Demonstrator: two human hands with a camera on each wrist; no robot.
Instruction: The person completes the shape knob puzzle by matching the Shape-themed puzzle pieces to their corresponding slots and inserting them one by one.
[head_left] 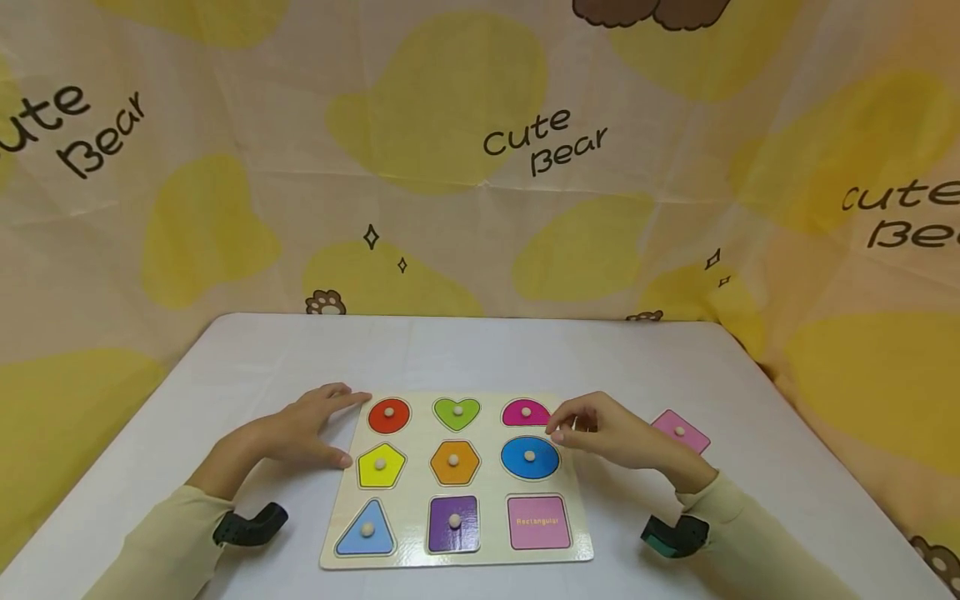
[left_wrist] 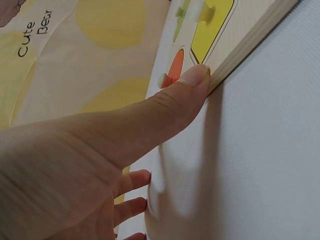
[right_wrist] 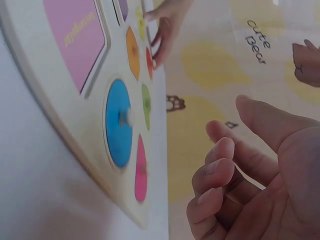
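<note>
A wooden shape puzzle board [head_left: 422, 425] lies flat on the white table. My left hand [head_left: 300, 429] is at its left edge, fingers spread. In the left wrist view the thumb [left_wrist: 165, 107] rests on the board's edge beside the yellow pentagon [left_wrist: 215, 30]. My right hand [head_left: 607, 429] is over the board's right edge, near the magenta semicircle [head_left: 517, 412] and blue oval [head_left: 530, 467]. Its fingers are loosely bent and hold nothing. A pink knobbed piece [head_left: 690, 442] lies on the table beyond my right wrist. The pink recess [head_left: 540, 537] marked "Rectangular" holds no piece.
Other knobbed pieces sit in the board: a red circle [head_left: 382, 423], green heart [head_left: 450, 421], orange hexagon [head_left: 453, 475], blue triangle [head_left: 363, 546] and purple square [head_left: 453, 540]. A patterned cloth [head_left: 450, 108] hangs behind the table [head_left: 465, 350].
</note>
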